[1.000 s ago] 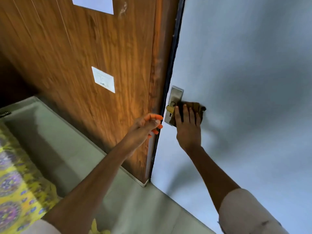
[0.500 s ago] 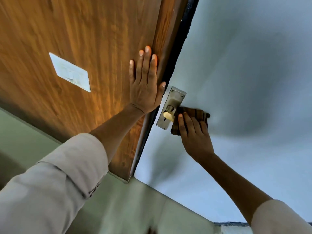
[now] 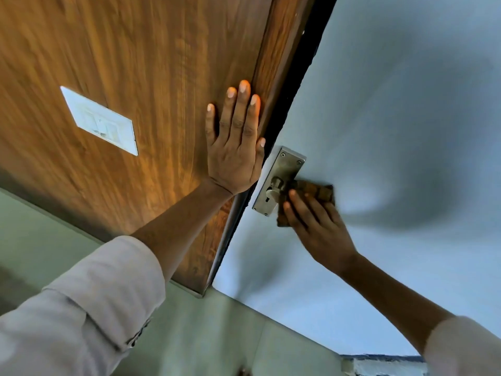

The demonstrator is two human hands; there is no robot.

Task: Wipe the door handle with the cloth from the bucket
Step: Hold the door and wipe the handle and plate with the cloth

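A metal handle plate (image 3: 282,172) with a keyhole is fixed on the pale blue door (image 3: 393,131). My right hand (image 3: 317,226) presses a brown cloth (image 3: 317,192) around the door handle, which the cloth mostly hides; only its round base (image 3: 277,183) shows. My left hand (image 3: 234,147) lies flat, fingers spread, on the wooden panel (image 3: 135,77) left of the door's dark edge. No bucket is in sight.
A white switch plate (image 3: 100,122) sits on the wooden panel. The greenish floor (image 3: 203,335) runs below the door and panel. A dark gap (image 3: 303,63) separates the panel from the door.
My left hand rose from beside the door edge and now rests flat on the wooden panel. My right hand keeps the cloth on the handle, shifted slightly lower.
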